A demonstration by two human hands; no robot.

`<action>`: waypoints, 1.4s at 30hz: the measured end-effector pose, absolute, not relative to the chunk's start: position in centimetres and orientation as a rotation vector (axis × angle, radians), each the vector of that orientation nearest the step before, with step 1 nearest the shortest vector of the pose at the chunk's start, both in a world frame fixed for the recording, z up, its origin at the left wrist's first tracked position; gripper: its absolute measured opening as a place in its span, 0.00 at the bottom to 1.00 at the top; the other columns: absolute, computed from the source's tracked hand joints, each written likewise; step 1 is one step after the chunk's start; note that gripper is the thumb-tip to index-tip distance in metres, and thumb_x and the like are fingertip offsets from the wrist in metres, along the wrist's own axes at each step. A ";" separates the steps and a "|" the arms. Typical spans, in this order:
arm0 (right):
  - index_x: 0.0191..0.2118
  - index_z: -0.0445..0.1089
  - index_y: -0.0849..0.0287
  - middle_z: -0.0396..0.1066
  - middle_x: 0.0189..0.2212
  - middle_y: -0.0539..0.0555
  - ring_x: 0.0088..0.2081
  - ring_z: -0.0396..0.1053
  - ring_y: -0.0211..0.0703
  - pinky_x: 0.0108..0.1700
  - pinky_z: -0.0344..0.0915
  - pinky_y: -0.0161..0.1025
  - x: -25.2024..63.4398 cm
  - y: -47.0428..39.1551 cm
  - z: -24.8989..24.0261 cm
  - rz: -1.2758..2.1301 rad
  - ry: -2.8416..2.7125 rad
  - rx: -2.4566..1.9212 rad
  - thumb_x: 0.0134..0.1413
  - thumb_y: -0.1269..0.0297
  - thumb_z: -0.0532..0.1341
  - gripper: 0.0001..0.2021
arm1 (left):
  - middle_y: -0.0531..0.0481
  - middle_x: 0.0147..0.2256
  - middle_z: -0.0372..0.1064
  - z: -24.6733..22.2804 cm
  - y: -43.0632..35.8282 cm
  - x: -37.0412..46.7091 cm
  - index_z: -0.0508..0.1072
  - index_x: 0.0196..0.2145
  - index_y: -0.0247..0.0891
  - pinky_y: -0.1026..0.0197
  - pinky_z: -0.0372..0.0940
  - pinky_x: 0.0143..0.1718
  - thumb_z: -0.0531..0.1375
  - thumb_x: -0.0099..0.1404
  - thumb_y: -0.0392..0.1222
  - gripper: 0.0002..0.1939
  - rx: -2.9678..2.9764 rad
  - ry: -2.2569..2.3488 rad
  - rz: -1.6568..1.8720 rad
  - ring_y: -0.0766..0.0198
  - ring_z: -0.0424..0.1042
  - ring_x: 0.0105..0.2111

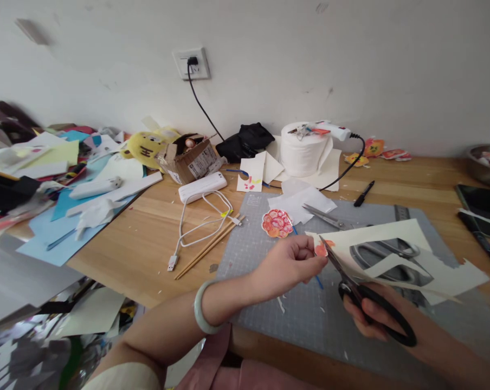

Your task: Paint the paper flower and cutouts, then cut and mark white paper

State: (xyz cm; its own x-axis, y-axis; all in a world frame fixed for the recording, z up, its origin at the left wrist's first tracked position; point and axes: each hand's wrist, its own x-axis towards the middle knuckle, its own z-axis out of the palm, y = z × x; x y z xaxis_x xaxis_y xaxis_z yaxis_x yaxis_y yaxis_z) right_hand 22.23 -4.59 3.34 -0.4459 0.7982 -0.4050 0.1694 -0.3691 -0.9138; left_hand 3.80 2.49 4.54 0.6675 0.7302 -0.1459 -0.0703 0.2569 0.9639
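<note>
My left hand (288, 265) pinches the left end of a cream sheet of paper (391, 233), beside a small orange-red painted patch (323, 247). In my right hand (377, 317) is a pair of black-handled scissors (350, 284), fingers through the loops. The blades point up and left, with their tips at the painted patch close to my left fingertips. Large openings have been cut out of the sheet, and the grey cutting mat (277, 303) shows below. A cut-out red and orange painted flower (277, 223) lies on the mat, left of the sheet.
A second pair of scissors (324, 215) rests at the mat's back edge. Behind stand a paper roll (302, 151) and a corded white tool (334, 130). To the left are a power bank (202, 187), a white cable (182, 233), chopsticks (208, 246) and a cardboard box (188, 160).
</note>
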 end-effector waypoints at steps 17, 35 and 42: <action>0.27 0.58 0.56 0.54 0.19 0.44 0.17 0.45 0.27 0.18 0.42 0.31 23.1 -4.7 2.5 1.975 -1.127 -1.111 0.44 0.39 0.61 0.23 | 0.62 0.17 0.49 4.5 2.9 3.4 0.61 0.25 0.36 0.67 0.38 0.18 0.62 0.55 0.52 0.17 1.241 0.692 0.513 0.76 0.43 0.16; 0.24 0.59 0.59 0.52 0.16 0.42 0.15 0.41 0.24 0.16 0.37 0.29 23.2 -4.3 2.7 1.985 -1.101 -1.011 0.45 0.41 0.62 0.23 | 0.63 0.17 0.49 4.3 3.0 3.3 0.61 0.24 0.37 0.67 0.37 0.18 0.61 0.57 0.45 0.14 1.224 0.653 0.545 0.76 0.43 0.17; 0.25 0.59 0.59 0.52 0.16 0.42 0.15 0.41 0.24 0.17 0.38 0.29 23.5 -4.5 2.5 1.955 -1.074 -1.039 0.44 0.41 0.63 0.24 | 0.63 0.17 0.49 4.6 3.1 3.4 0.62 0.24 0.36 0.67 0.37 0.18 0.62 0.56 0.47 0.15 1.211 0.654 0.561 0.76 0.42 0.16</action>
State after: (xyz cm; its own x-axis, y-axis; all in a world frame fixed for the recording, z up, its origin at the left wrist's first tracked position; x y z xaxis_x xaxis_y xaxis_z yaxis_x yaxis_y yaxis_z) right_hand 23.48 -4.46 2.47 -0.4604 0.8274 -0.3216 -0.1724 -0.4387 -0.8819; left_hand 3.40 3.06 4.57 0.6921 0.7045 -0.1572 -0.0475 0.2618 0.9639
